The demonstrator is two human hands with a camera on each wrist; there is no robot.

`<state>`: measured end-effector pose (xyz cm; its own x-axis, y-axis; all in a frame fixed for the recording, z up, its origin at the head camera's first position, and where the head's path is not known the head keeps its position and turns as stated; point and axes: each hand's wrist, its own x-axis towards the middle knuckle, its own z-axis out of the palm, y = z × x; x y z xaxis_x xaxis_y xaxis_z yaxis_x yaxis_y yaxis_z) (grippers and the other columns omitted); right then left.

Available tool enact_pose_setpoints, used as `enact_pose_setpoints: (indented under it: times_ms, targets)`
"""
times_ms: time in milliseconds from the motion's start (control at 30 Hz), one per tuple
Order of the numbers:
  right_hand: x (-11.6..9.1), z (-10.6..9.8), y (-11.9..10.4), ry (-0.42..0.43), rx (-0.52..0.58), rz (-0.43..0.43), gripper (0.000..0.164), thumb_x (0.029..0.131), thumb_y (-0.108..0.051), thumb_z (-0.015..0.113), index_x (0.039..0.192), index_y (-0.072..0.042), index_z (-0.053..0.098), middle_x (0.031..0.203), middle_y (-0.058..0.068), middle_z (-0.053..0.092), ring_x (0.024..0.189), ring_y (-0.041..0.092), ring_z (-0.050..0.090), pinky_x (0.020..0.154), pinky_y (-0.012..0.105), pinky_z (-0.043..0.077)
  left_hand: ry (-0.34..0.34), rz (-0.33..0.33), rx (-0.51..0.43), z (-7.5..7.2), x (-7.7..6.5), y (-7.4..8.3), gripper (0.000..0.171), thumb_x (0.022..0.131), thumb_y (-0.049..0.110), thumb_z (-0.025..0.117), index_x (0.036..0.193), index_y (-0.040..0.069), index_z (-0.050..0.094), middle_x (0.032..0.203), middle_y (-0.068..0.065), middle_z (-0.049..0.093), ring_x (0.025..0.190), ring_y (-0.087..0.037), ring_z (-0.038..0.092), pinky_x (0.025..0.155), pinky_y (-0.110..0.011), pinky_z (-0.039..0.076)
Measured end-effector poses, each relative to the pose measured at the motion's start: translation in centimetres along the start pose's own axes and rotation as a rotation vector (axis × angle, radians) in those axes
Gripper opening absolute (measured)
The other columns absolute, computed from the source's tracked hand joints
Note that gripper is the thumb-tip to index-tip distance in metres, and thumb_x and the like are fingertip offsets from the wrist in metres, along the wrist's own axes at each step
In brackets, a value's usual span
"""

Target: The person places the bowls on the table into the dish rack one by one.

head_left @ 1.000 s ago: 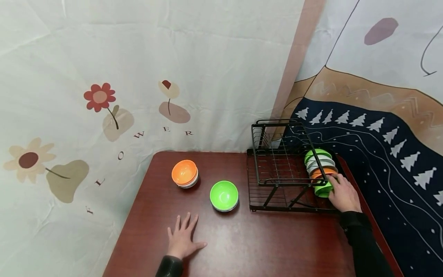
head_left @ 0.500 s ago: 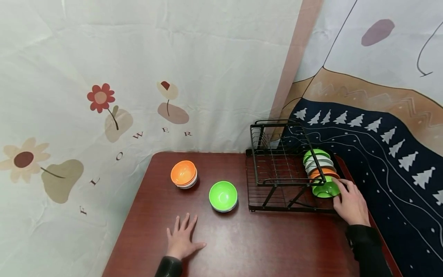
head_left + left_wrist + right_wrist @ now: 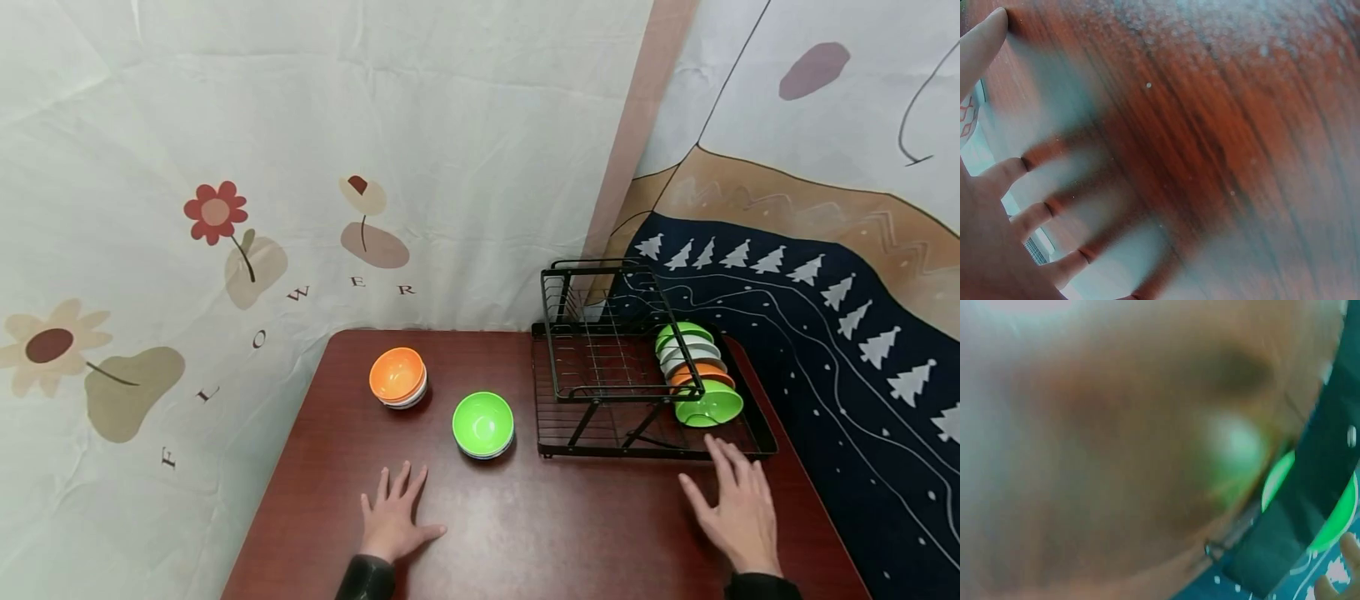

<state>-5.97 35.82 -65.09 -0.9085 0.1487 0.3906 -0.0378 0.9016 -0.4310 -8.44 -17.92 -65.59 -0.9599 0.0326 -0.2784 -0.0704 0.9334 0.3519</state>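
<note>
My left hand (image 3: 393, 521) rests on the wooden table with its fingers spread, holding nothing. In the left wrist view its fingertips touch the tabletop (image 3: 1210, 156). My right hand (image 3: 735, 508) is in front of the black dish rack (image 3: 585, 454), fingers extended and apart from any bowl. Nearest to it, a green bowl (image 3: 712, 404) leans on its side at the front of a row on the lower tier. Behind that bowl stand an orange bowl (image 3: 701, 372), white bowls (image 3: 686, 350) and another green bowl (image 3: 681, 331). The right wrist view is mostly blurred, with fingers (image 3: 1349, 553) at its edge.
Left of the rack, a green bowl (image 3: 483, 423) sits stacked on paler ones. Farther left is a stack topped by an orange bowl (image 3: 397, 373). The rack's wire upper tier (image 3: 611, 333) partly covers the bowl row. Printed cloth (image 3: 465, 167) hangs behind the table.
My right hand has let go of the front green bowl and drawn back toward the near side of the table. That bowl now leans in the rack. The left hand has stayed put.
</note>
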Motion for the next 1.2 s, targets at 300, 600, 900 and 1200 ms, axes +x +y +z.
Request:
enact_pose_setpoints:
  times_ms: [300,600,900,1200]
  targets:
    - [-2.9,2.5,-2.5,-0.246,-0.085,0.033,0.077,0.1,-0.047,0.079,0.157,-0.001,0.054,0.156,0.033,0.053,0.144,0.056,0.047,0.124,0.076,0.03,-0.002,-0.002,0.002,0.0,0.0,0.0,0.11,0.075,0.062,0.095,0.167,0.025,0.049,0.178,-0.016,0.04,0.166,-0.057,0.026,0.121,-0.092,0.017]
    - [-2.7,3.3,-2.4,-0.519,-0.14,0.09,0.094,0.099,-0.068,0.071,0.161,-0.001,0.052,0.166,0.036,0.046,0.155,0.059,0.039,0.125,0.08,0.026,0.004,-0.005,0.003,0.1,0.0,0.0,0.11,0.075,0.062,0.095,0.167,0.025,0.05,0.178,-0.016,0.04,0.165,-0.057,0.027,0.121,-0.092,0.018]
    - [-2.9,3.4,-2.3,-0.541,-0.141,0.083,0.088,0.096,-0.058,0.078,0.158,0.001,0.056,0.164,0.036,0.047,0.154,0.06,0.039,0.123,0.081,0.029,-0.003,-0.008,0.003,0.0,0.2,0.0,0.109,0.074,0.062,0.096,0.167,0.025,0.05,0.178,-0.016,0.041,0.165,-0.057,0.027,0.121,-0.093,0.018]
    - [-2.7,3.3,-2.1,-0.565,-0.136,0.093,0.089,0.096,-0.059,0.077,0.159,0.0,0.054,0.166,0.037,0.046,0.156,0.06,0.037,0.124,0.081,0.028,0.163,0.029,0.004,-0.1,1.0,1.3,0.071,0.098,0.054,0.078,0.156,0.016,0.063,0.159,-0.018,0.062,0.149,-0.055,0.053,0.115,-0.082,0.041]
